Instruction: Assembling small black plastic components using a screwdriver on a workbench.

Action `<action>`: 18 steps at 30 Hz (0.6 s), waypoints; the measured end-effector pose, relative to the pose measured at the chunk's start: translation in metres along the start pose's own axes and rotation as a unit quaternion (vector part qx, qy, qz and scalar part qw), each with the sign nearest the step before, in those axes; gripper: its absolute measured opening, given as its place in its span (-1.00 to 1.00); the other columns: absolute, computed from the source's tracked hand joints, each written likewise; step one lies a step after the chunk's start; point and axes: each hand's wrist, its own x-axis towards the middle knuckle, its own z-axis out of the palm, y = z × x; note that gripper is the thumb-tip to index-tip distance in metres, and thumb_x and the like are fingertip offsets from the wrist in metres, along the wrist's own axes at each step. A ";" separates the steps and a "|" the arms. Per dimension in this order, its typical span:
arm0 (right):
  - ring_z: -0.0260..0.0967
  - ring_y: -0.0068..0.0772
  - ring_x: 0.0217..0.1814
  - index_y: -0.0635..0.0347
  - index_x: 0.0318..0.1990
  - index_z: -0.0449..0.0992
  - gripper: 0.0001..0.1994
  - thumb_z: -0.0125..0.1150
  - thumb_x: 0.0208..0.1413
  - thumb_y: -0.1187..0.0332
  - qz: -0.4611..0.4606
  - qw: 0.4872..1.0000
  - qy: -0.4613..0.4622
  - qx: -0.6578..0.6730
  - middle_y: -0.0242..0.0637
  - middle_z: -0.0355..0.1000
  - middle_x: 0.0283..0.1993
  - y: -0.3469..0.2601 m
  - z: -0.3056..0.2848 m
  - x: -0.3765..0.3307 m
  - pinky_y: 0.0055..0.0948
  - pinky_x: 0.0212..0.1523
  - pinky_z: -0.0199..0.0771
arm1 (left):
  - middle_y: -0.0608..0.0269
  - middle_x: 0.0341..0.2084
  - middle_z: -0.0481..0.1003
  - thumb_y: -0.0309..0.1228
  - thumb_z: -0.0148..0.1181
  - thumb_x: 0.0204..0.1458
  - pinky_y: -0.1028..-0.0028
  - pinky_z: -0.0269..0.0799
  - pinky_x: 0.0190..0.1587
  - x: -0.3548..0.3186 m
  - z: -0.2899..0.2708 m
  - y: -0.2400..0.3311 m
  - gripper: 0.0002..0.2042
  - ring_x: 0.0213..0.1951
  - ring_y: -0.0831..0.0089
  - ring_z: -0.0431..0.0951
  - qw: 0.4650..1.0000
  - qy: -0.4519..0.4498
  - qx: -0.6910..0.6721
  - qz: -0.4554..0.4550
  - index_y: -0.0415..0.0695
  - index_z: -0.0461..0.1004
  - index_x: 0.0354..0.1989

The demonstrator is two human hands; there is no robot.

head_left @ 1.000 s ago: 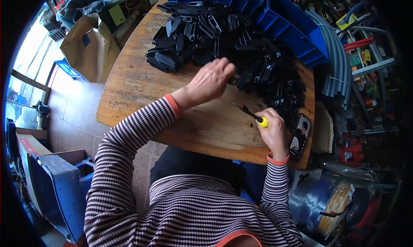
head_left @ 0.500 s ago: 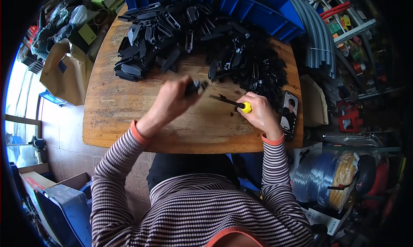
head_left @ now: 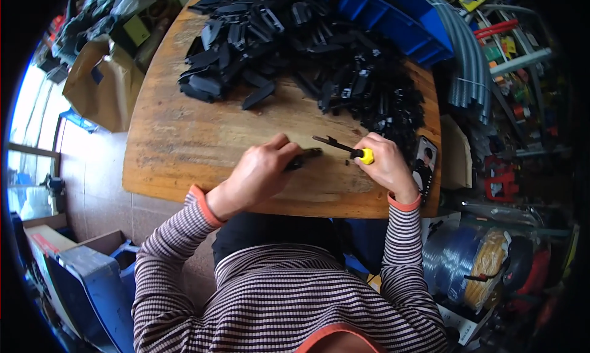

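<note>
My left hand [head_left: 261, 171] is closed around a small black plastic part [head_left: 302, 160], whose far end sticks out to the right past my fingers. In my right hand [head_left: 387, 161] is a yellow-handled screwdriver [head_left: 367, 156], its dark shaft slanting up and left. A dark piece sits along that shaft near the tip; its kind I cannot make out. The shaft tip and the black part are apart. Beyond both hands a big heap of black plastic parts [head_left: 246, 64] spreads over the wooden table [head_left: 166, 144].
A phone [head_left: 424, 165] lies by the table's right edge. Blue plastic bins [head_left: 393, 21] stand at the back. Grey pipes [head_left: 464, 58] lean beyond the right corner. A brown paper bag [head_left: 101, 85] stands to the left, and coiled tubing [head_left: 458, 264] lies at lower right.
My left hand has come nearer to me and to the right, bringing the black part close to the screwdriver. The whole view has shifted slightly; my right hand keeps its grip.
</note>
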 end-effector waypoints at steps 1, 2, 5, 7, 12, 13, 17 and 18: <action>0.42 -0.18 -0.37 0.32 -0.32 0.51 -0.82 0.33 -0.13 0.54 0.011 1.000 -0.011 -0.024 -0.16 0.39 -0.39 -0.003 -0.002 0.002 -0.36 -0.34 0.41 | 0.03 -0.33 0.47 -0.53 0.29 -0.15 0.29 0.48 -0.37 0.002 0.007 -0.001 -0.74 -0.39 0.08 0.55 1.000 -0.002 -0.004 -0.005 -0.24 0.45 -0.23; 0.41 -0.20 -0.39 0.33 -0.31 0.50 -0.80 0.34 -0.13 0.53 0.022 0.998 -0.021 -0.048 -0.17 0.38 -0.41 -0.006 -0.004 0.004 -0.38 -0.34 0.39 | 0.03 -0.33 0.47 -0.55 0.28 -0.16 0.27 0.49 -0.37 0.003 0.014 -0.002 -0.73 -0.38 0.07 0.55 1.000 -0.003 -0.007 -0.010 -0.24 0.45 -0.23; 0.38 -0.25 -0.42 0.34 -0.30 0.50 -0.79 0.35 -0.13 0.52 0.031 0.998 -0.025 -0.044 -0.19 0.37 -0.43 -0.014 -0.003 0.009 -0.42 -0.34 0.38 | 0.03 -0.34 0.47 -0.55 0.27 -0.17 0.26 0.49 -0.36 0.002 0.010 -0.003 -0.72 -0.37 0.05 0.55 0.999 -0.003 0.011 -0.030 -0.23 0.44 -0.23; 0.38 -0.31 -0.44 0.33 -0.29 0.51 -0.80 0.34 -0.13 0.53 0.038 0.999 -0.008 0.013 -0.20 0.38 -0.45 -0.019 0.001 0.011 -0.46 -0.35 0.37 | 0.03 -0.35 0.47 -0.54 0.27 -0.17 0.26 0.50 -0.35 0.000 0.006 -0.002 -0.72 -0.36 0.03 0.55 0.997 -0.007 0.051 -0.052 -0.23 0.43 -0.22; 0.37 -0.42 -0.46 0.31 -0.28 0.53 -0.82 0.34 -0.08 0.53 -0.023 0.991 0.114 0.068 -0.23 0.42 -0.46 -0.025 0.013 0.017 -0.52 -0.37 0.37 | 0.02 -0.33 0.47 -0.52 0.26 -0.17 0.26 0.49 -0.35 0.001 0.017 -0.003 -0.73 -0.34 0.04 0.55 0.997 -0.030 0.026 -0.061 -0.22 0.42 -0.24; 0.41 -0.38 -0.43 0.31 -0.28 0.52 -0.82 0.34 -0.08 0.54 0.001 0.990 0.119 0.081 -0.20 0.44 -0.44 -0.028 0.016 0.018 -0.50 -0.37 0.38 | 0.03 -0.32 0.48 -0.52 0.26 -0.17 0.26 0.49 -0.35 0.003 0.023 0.002 -0.73 -0.34 0.03 0.55 0.996 -0.043 -0.001 -0.084 -0.22 0.42 -0.23; 0.50 -0.27 -0.37 0.29 -0.30 0.50 -0.83 0.34 -0.08 0.56 0.047 0.982 0.141 0.113 -0.17 0.48 -0.41 -0.039 0.029 0.018 -0.44 -0.37 0.43 | 0.04 -0.24 0.49 -0.50 0.24 -0.15 0.28 0.50 -0.33 0.002 0.021 0.010 -0.72 -0.32 0.06 0.55 0.993 -0.057 -0.049 -0.093 -0.21 0.44 -0.20; 0.50 -0.26 -0.36 0.28 -0.31 0.50 -0.83 0.34 -0.08 0.56 0.044 0.980 0.155 0.120 -0.18 0.48 -0.41 -0.041 0.033 0.017 -0.43 -0.37 0.43 | 0.05 -0.20 0.49 -0.49 0.24 -0.15 0.30 0.51 -0.31 0.000 0.013 0.010 -0.71 -0.30 0.09 0.56 0.997 -0.046 -0.039 -0.056 -0.21 0.45 -0.18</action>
